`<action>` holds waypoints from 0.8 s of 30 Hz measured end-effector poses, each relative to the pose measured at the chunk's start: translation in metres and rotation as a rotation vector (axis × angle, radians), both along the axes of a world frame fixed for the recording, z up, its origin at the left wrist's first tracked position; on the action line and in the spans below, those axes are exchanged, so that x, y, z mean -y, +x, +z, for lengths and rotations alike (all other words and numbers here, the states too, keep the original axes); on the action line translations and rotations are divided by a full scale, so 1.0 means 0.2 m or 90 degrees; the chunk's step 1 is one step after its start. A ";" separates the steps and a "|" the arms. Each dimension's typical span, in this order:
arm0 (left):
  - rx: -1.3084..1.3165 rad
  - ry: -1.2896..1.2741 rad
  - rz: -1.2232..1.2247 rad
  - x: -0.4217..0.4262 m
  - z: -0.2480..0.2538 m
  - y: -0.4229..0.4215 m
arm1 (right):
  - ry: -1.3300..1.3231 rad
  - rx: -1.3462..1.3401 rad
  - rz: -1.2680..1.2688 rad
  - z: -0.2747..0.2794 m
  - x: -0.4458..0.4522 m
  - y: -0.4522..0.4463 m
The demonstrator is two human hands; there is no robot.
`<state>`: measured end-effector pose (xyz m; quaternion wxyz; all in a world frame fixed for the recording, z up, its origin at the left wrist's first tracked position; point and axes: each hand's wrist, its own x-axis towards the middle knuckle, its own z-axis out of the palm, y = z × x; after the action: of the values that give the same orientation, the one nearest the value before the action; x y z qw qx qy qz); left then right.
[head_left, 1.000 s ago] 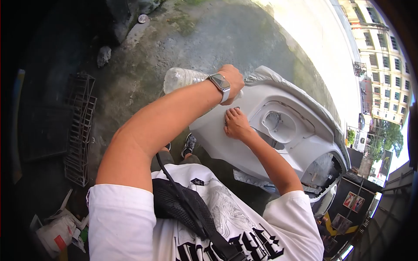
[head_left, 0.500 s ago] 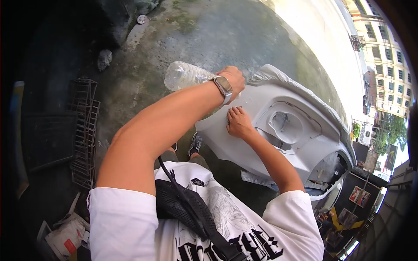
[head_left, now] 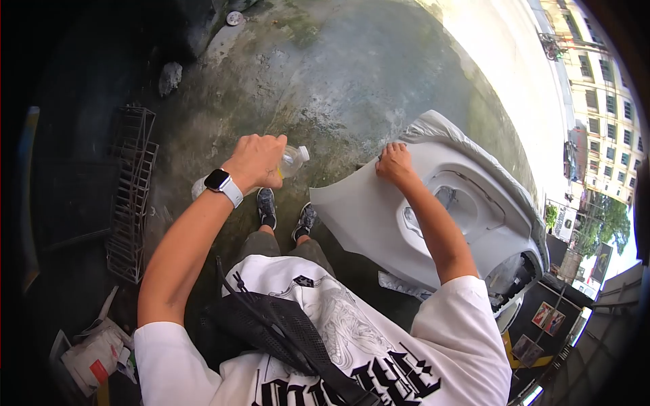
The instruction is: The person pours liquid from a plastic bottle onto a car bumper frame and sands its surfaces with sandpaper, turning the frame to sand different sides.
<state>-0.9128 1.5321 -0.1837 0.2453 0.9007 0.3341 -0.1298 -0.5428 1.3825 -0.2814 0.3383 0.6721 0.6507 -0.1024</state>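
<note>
My left hand [head_left: 256, 161], with a watch on its wrist, is closed around a clear plastic bottle [head_left: 292, 161] with a white cap. The bottle lies roughly sideways above the floor; my hand hides its middle. My right hand [head_left: 395, 162] rests at the upper left edge of a light grey car bumper [head_left: 359, 210]. Its fingers are curled down against the panel, and whatever lies under them is hidden. The bumper has a round lamp recess, and crumpled covering [head_left: 440, 125] runs along its far edge.
Wet, stained concrete floor [head_left: 338, 81] spreads ahead of my shoes [head_left: 267, 206]. A metal rack [head_left: 132, 189] stands at the left, with a pale bag [head_left: 95, 362] below it. A rock [head_left: 170, 78] lies near the dark upper left. Buildings [head_left: 602, 101] show at the right.
My left hand has drawn the bottle leftward, away from the bumper, and its cap now shows. My right hand has slid up and right to the bumper's edge.
</note>
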 end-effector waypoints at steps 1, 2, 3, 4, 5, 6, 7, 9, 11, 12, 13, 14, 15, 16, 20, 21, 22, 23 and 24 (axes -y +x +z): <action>0.018 -0.014 0.038 0.02 -0.02 -0.11 | 0.008 -0.014 -0.014 0.03 -0.03 0.06; 0.036 -0.025 0.075 0.05 -0.03 -0.22 | 0.018 -0.027 -0.029 0.04 -0.04 0.08; 0.037 -0.026 0.077 0.08 -0.04 -0.32 | 0.018 -0.026 -0.028 0.03 -0.02 0.04; 0.059 -0.028 0.137 0.12 -0.06 -0.42 | 0.013 -0.025 0.011 -0.02 0.04 -0.02; 0.080 -0.032 0.200 0.18 -0.09 -0.52 | 0.006 -0.025 0.052 -0.08 0.10 -0.10; 0.080 -0.039 0.206 0.23 -0.12 -0.61 | -0.003 -0.041 0.076 -0.14 0.18 -0.20; 0.082 -0.057 0.269 0.28 -0.15 -0.70 | -0.047 -0.055 0.093 -0.16 0.23 -0.31; 0.086 -0.073 0.335 0.39 -0.21 -0.87 | -0.176 -0.062 0.082 -0.12 0.25 -0.46; 0.115 -0.065 0.428 0.53 -0.27 -1.03 | -0.143 -0.075 0.103 -0.12 0.26 -0.42; 0.111 -0.068 0.433 0.59 -0.29 -1.09 | -0.140 -0.085 0.087 -0.06 0.20 -0.34; 0.096 -0.077 0.470 0.66 -0.31 -1.14 | -0.081 -0.046 0.060 -0.03 0.14 -0.21; 0.081 -0.084 0.505 0.72 -0.33 -1.19 | -0.020 -0.006 0.031 0.00 0.07 -0.07; 0.058 -0.100 0.536 0.78 -0.36 -1.23 | -0.021 -0.018 0.007 0.05 0.01 0.03; 0.056 -0.099 0.531 0.84 -0.37 -1.26 | -0.020 -0.029 -0.021 0.07 -0.02 0.07; 0.059 -0.117 0.622 1.03 -0.46 -1.37 | -0.087 -0.018 0.050 -0.04 0.13 -0.21; 0.094 -0.121 0.646 1.06 -0.47 -1.39 | -0.155 -0.023 0.048 -0.03 0.16 -0.36; 0.136 -0.126 0.668 1.08 -0.50 -1.40 | -0.165 -0.031 0.098 -0.12 0.26 -0.43; 0.157 -0.117 0.681 1.11 -0.54 -1.41 | -0.189 -0.044 0.109 -0.13 0.31 -0.49; 0.164 -0.119 0.701 1.13 -0.57 -1.42 | -0.177 -0.075 0.112 -0.10 0.33 -0.49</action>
<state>-1.1976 1.3067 -0.2969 0.3944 0.5768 0.7085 0.0991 -0.6410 1.3157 -0.3021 0.3973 0.5521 0.7051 -0.2006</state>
